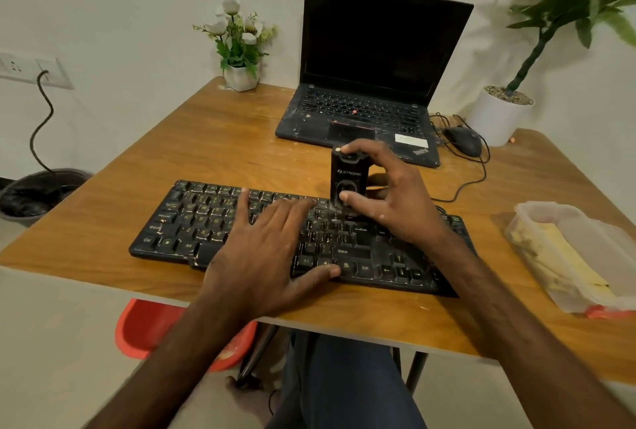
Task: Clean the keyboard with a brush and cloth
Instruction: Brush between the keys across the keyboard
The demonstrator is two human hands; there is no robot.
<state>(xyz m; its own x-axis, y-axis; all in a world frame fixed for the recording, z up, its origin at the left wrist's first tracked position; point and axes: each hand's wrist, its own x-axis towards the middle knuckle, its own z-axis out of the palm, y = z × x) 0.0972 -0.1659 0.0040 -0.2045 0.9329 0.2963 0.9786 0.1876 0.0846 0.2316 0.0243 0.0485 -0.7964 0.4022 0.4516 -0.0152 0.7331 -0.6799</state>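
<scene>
A dusty black keyboard [192, 222] lies across the near part of the wooden table [213, 139]. My left hand [272, 249] rests flat on the keyboard's middle, fingers spread and straight, thumb near the Ctrl key. My right hand [389, 194] grips a black box-shaped cleaning tool [348, 177] upright over the keys near Enter, index finger on its top and thumb on its front. The tool's lower end touches the keys and looks blurred. No cloth is in view.
A dusty open laptop [375, 60] stands behind the keyboard, a wired mouse [463, 139] to its right. A flower pot [241, 75] sits far left, a white planter [495, 118] far right. A translucent plastic container [578, 256] sits at the right edge. A red stool [148, 328] stands under the table.
</scene>
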